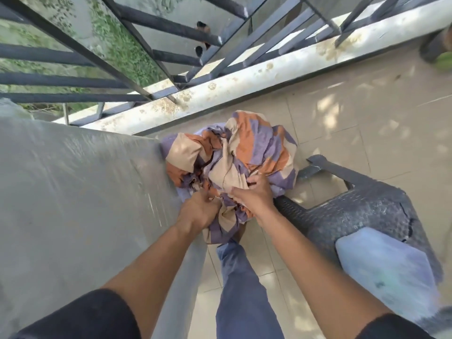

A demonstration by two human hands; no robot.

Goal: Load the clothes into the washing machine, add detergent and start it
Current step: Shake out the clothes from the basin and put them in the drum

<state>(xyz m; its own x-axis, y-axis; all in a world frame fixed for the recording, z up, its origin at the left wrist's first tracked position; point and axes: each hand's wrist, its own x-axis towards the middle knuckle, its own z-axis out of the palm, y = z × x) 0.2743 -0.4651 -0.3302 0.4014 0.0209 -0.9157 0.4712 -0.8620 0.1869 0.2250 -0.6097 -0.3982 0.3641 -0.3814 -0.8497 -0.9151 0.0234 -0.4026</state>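
A bundle of cloth (247,148) in purple, orange and cream checks hangs in front of me, between a large grey covered surface and a dark stool. My left hand (199,209) grips the lower left folds of the bundle. My right hand (254,192) grips the cloth at its right side, fingers curled into the fabric. The grey plastic-covered surface (73,192) on the left may be the washing machine under a cover; no lid or drum shows.
A dark woven plastic stool (362,211) stands at right with a pale blue item (386,270) on it. A white ledge (244,81) and dark metal railing (146,50) run across the back. Beige floor tiles (342,113) lie beyond. My leg (239,285) is below the bundle.
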